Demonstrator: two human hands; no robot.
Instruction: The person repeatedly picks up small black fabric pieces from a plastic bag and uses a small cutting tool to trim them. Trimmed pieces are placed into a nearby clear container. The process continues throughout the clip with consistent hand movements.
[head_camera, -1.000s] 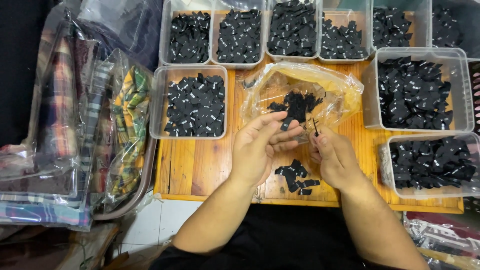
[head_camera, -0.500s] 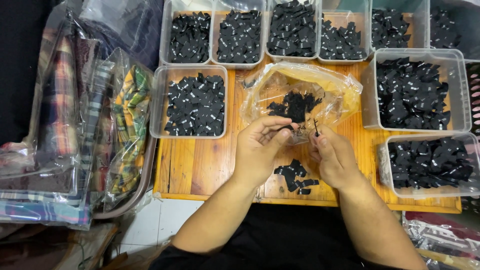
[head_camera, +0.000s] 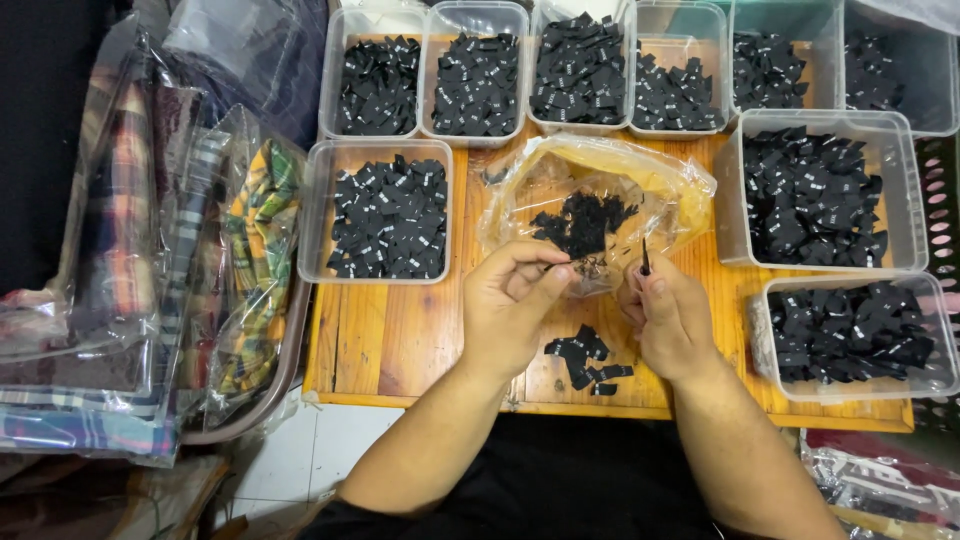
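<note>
left hand (head_camera: 515, 300) pinching a black tag (head_camera: 578, 268), right hand (head_camera: 672, 315) gripping another (head_camera: 645, 258), easy to drop one onto the loose pile (head_camera: 588, 358) below

L. hand (head_camera: 515, 300) has been drawn back from the clear plastic bag (head_camera: 600, 190), its fingers now curled and pinched by the bag's lower edge. A small black label (head_camera: 645, 262) is held upright in the r. hand (head_camera: 668, 318), approx. as before; the view is too small to be sure.
</note>
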